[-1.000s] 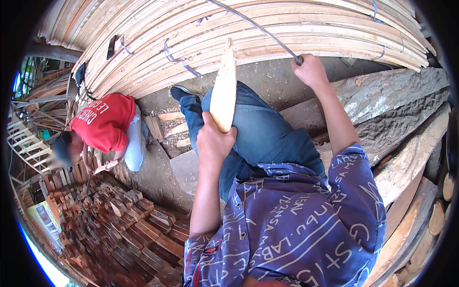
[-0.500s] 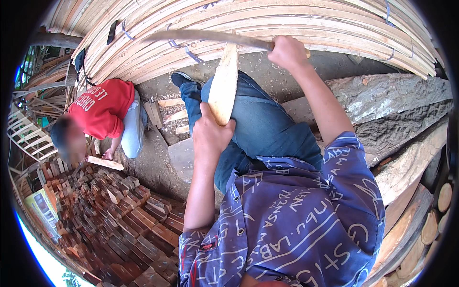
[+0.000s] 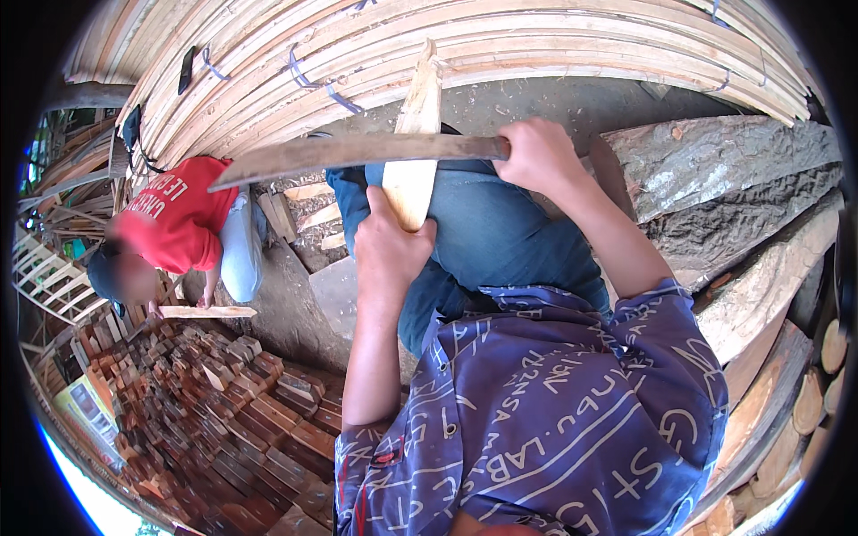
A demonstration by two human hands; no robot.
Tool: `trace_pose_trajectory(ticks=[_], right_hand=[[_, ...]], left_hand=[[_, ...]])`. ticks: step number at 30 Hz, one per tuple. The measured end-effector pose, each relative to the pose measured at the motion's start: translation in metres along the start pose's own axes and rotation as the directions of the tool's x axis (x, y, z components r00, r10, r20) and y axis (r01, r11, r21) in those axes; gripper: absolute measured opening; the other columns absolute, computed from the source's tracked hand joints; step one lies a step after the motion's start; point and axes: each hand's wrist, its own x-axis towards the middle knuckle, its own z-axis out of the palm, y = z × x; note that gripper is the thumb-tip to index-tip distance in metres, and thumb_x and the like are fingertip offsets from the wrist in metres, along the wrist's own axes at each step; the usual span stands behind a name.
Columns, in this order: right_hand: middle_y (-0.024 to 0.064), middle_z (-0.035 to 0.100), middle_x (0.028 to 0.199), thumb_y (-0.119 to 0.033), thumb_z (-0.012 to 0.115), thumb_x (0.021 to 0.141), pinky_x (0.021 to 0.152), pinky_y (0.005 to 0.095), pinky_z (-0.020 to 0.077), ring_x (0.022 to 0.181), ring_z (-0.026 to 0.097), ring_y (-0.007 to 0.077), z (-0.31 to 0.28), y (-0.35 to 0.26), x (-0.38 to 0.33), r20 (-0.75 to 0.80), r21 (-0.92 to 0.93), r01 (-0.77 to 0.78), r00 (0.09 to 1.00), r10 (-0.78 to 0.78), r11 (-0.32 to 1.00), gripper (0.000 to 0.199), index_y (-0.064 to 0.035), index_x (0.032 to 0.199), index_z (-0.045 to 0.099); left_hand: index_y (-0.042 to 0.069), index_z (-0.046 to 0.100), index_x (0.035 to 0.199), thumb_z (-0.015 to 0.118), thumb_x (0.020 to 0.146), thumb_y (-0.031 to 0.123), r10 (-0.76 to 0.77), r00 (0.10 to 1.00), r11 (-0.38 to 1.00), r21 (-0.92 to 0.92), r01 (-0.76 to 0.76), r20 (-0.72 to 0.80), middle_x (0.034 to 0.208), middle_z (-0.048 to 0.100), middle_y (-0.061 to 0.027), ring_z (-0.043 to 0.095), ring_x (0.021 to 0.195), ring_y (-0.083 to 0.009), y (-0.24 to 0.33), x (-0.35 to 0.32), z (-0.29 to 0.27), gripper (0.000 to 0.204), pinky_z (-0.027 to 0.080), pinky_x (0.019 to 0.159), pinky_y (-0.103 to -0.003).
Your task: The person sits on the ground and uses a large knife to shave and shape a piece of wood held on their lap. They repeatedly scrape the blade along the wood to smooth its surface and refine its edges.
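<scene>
My left hand (image 3: 393, 243) grips the near end of a pale, flat piece of wood (image 3: 413, 188), thumb and forefinger along its two edges. The piece slants up and away over my jeans, its far end narrow and rough. My right hand (image 3: 539, 154) is closed round the handle of a long machete (image 3: 357, 152). The dark, slightly curved blade lies level across the middle of the wood and points left. From this view I cannot tell whether the blade touches the wood. The handle is mostly hidden in my fist.
Long pale slats (image 3: 536, 49) tied in bundles lie at the far side, with a black phone (image 3: 186, 70) on them. At left a person in a red shirt (image 3: 183, 214) handles a wood strip (image 3: 210, 313). Stacked brown blocks (image 3: 241, 420) fill the lower left; bark slabs (image 3: 728, 170) lie right.
My right hand has brought the machete nearer, from the wood's far end down across its middle. My left hand still holds the wood. The other person's strip has shifted slightly.
</scene>
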Motion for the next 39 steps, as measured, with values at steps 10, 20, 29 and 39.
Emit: trace_pose_trajectory(ticks=[10, 20, 29, 39], right_hand=[[0.0190, 0.069, 0.076, -0.019, 0.061, 0.074, 0.069, 0.0420, 0.0552, 0.072, 0.069, 0.0328, 0.001, 0.011, 0.086, -0.025, -0.184, -0.089, 0.996, 0.086, 0.979, 0.021, -0.0019, 0.083, 0.070], [0.0197, 0.062, 0.066, -0.033, 0.072, 0.078, 0.064, 0.0398, 0.0479, 0.065, 0.062, 0.0333, -0.005, 0.104, -0.027, -0.069, 0.252, -0.435, 0.883, 0.465, 0.864, 0.038, 0.0039, 0.074, 0.063], [0.0174, 0.060, 0.062, -0.043, 0.074, 0.075, 0.058, 0.0403, 0.0469, 0.061, 0.061, 0.0350, -0.012, 0.037, -0.020, -0.009, 0.195, -0.179, 0.983, 0.184, 0.964, 0.047, 0.0011, 0.068, 0.059], [0.0103, 0.044, 0.051, -0.043, 0.073, 0.081, 0.049, 0.0343, 0.0354, 0.051, 0.041, 0.0154, -0.008, -0.020, -0.013, 0.081, 0.411, -0.022, 0.997, -0.013, 0.911, 0.053, 0.0023, 0.063, 0.054]], left_hand=[[-0.002, 0.041, 0.097, 0.069, 0.069, 0.022, -0.101, 0.994, 0.994, 0.033, 0.102, -0.049, 0.078, 0.063, -0.0324, 0.062, 0.081, -0.0497, -0.002, -0.008, -0.003, 0.047, 0.051, 0.074, -0.052], [-0.004, 0.045, 0.107, 0.060, 0.075, 0.014, 0.014, 0.983, 0.837, -0.540, 0.088, 0.182, 0.079, 0.059, -0.0151, 0.061, 0.075, -0.0314, -0.030, -0.002, 0.001, 0.040, 0.049, 0.073, -0.036], [0.004, 0.047, 0.116, 0.052, 0.093, 0.038, 0.085, 0.883, 0.289, -0.859, 0.423, 0.462, 0.075, 0.048, -0.0065, 0.050, 0.059, -0.0150, -0.053, -0.009, -0.006, 0.042, 0.046, 0.058, -0.032], [0.010, 0.035, 0.140, 0.057, 0.094, 0.035, 0.164, 0.983, -0.019, -0.996, 0.086, 0.082, 0.109, 0.059, -0.0177, 0.062, 0.098, -0.0269, -0.010, -0.024, 0.027, 0.056, 0.053, 0.086, -0.040]])
